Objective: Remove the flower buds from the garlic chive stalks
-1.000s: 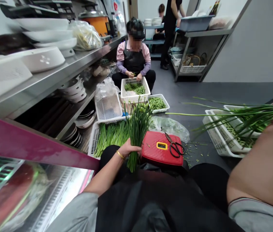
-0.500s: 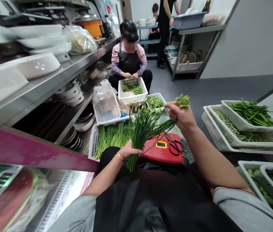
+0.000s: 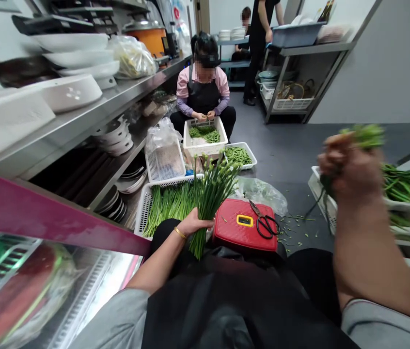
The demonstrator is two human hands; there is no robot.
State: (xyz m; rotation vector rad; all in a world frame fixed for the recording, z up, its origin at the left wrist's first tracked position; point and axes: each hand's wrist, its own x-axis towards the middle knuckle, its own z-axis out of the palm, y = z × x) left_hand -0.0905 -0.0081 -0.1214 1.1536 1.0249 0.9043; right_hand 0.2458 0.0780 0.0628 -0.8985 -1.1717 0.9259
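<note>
My left hand is closed around a bunch of green stems, thumb across the front, holding it low down in front of my lap. The bunch stands nearly upright, its budded tops fanning out and leaning a little to the right, its cut ends poking out below my grip. A gold bracelet circles that wrist.

My right hand is out to the side, raised and blurred, curled into a fist around a second, smaller bunch. One end sticks out above my fist and some darker strands hang below it; I cannot tell how many stems I have there.

Beside my left hand is a red box, with black-handled scissors lying on its lid. A clear plastic bag lies just behind it, and green scraps dot the floor to its right. Left of the bunch, a white basket holds more long stems. Further off, facing me, a co-worker has both hands over another white basket with cut greens inside. Behind my right forearm are more baskets of green vegetables.
</note>
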